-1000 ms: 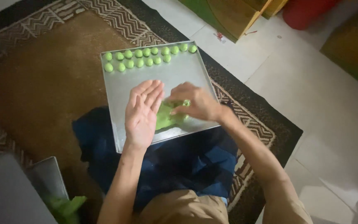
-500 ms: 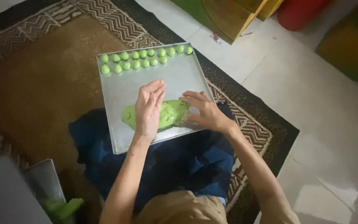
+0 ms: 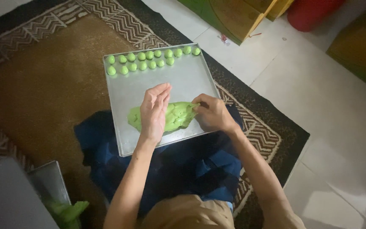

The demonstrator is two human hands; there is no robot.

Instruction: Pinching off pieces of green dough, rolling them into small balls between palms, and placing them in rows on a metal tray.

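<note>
A square metal tray point(image 3: 191, 85) rests on my lap over dark blue cloth. A flattened lump of green dough point(image 3: 175, 116) lies on its near half. My left hand point(image 3: 154, 112) hovers flat over the dough's left part, fingers straight and together. My right hand point(image 3: 210, 113) pinches the dough's right end with curled fingers. Two rows of several small green dough balls point(image 3: 149, 60) line the tray's far edge.
A brown rug with a zigzag border point(image 3: 43, 85) lies under the tray on a white tiled floor point(image 3: 318, 106). A second metal tray point(image 3: 49, 182) with green dough point(image 3: 66, 210) sits at lower left. Green and yellow furniture point(image 3: 234, 15) stands at the far edge.
The dough lump has come into view from under my hands and lies spread wider. My left hand has lifted and straightened; my right hand has moved to the dough's right end.
</note>
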